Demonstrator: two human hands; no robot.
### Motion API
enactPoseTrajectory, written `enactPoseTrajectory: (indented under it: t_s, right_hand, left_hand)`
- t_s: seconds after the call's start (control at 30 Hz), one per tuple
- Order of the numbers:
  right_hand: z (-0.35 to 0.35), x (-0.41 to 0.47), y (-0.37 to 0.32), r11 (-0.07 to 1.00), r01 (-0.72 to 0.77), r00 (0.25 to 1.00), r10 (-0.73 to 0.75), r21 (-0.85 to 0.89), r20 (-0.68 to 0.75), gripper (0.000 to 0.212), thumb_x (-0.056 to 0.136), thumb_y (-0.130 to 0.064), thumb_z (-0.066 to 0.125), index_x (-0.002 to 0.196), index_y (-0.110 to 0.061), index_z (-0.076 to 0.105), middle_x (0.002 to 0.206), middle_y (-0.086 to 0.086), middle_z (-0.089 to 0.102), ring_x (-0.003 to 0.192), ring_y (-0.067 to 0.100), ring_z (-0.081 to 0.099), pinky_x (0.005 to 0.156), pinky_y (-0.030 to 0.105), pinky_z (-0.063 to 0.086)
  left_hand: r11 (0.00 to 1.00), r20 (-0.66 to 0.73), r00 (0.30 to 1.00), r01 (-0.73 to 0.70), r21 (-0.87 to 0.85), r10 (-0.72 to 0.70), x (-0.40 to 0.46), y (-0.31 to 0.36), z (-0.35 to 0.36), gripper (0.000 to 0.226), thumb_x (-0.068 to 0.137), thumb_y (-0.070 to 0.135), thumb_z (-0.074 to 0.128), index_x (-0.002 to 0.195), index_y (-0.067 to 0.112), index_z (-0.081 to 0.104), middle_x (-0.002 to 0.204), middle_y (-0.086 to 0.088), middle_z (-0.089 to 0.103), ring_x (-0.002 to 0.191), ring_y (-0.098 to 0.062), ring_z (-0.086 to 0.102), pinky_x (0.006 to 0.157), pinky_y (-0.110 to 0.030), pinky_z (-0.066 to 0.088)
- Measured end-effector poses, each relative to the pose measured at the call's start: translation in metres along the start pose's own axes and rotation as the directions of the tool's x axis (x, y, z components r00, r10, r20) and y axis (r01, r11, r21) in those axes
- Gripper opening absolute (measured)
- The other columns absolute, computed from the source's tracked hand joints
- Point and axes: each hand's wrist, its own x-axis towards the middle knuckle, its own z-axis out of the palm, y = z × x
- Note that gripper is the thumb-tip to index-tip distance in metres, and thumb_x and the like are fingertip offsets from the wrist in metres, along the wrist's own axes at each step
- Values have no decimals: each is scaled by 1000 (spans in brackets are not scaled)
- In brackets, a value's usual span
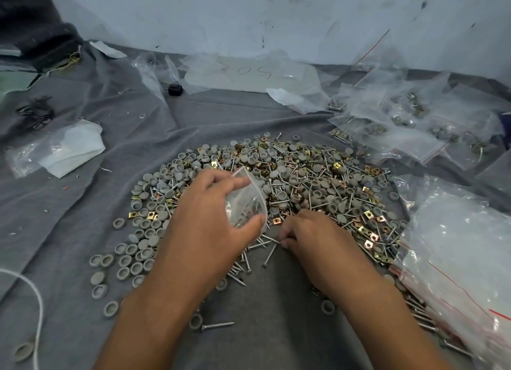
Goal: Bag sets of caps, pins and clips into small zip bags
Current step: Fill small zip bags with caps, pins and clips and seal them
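tissue [73, 148] left edge, on grey cloth [69, 217] | caps [130, 262] lower left of centre | left hand [210, 217] centre, pinching zip bag [244, 201], mouth up, pins inside | right hand [312, 234] fingers curled, picking at pins [269, 248] | clips [370, 233] right | filled bags [414, 121] upper right | empty bags [464, 248] lower right
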Motion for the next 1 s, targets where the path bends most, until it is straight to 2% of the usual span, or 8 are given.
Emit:
enactPoseTrajectory:
  t_s: [0.13,0.33,0.57,0.7,0.77,0.87,0.93,1.0]
  right_hand:
    - [0,-1,7,999,40,997,-40,-12,-69,5,105,-33,46,104,-34,50,104,-14,43,100,10,43,77,29,41]
    - [-33,-4,8,934,109,955,-4,340,-296,10,99,-42,38,91,-41,44,97,-23,43,96,-7,43,72,15,33]
    - [-43,-12,-11,928,303,914,-218,218,-342,7,98,-38,48,99,-34,54,97,-23,45,91,-2,49,75,15,39]
    - [-46,-9,-2,911,251,863,-56,328,-503,3,97,-36,55,97,-35,58,96,-22,53,92,-5,53,77,6,37]
    - [-44,-7,13,934,141,874,39,330,-484,5,97,-35,59,94,-39,57,96,-22,55,91,-8,52,74,3,35]
    - [-34,-3,33,958,-53,943,141,283,-301,12,96,-33,65,93,-42,58,97,-20,55,87,-8,51,69,8,36]
    - [-25,-1,35,969,-124,968,166,216,-187,14,95,-36,66,99,-45,56,104,-19,54,92,-3,50,76,19,38]
    - [-17,5,31,977,-121,971,154,176,-185,21,95,-36,67,113,-43,59,113,-17,51,106,3,47,85,25,38]
  left_hand:
    - [1000,0,1000,-2,-3,2,0,-1,0,62,74,52,73,131,31,61,110,24,44,98,6,43,78,-6,34]
    - [1000,9,1000,-3,6,3,-1,-1,3,60,75,49,76,131,31,62,110,23,45,95,6,44,78,-6,32]
    - [999,25,999,-26,19,26,-2,3,7,61,71,53,71,128,34,63,109,25,43,92,5,46,77,-11,35]
    - [1000,25,999,-22,19,22,-1,2,6,61,74,50,75,130,31,62,110,23,45,93,5,46,75,-7,33]
    - [1000,12,1000,-16,-4,16,-1,1,4,62,74,52,73,131,30,62,110,24,45,94,5,47,76,-7,33]
    - [1000,9,1000,-12,-15,13,-1,1,2,64,73,55,69,132,31,60,109,25,44,99,11,45,76,-6,34]
    - [1000,16,1000,-12,-5,12,0,2,2,64,74,54,71,132,31,60,110,23,45,93,5,44,77,-6,35]
    - [1000,19,1000,-12,-1,12,0,4,4,62,74,50,74,132,30,61,111,22,46,93,5,45,76,-6,35]
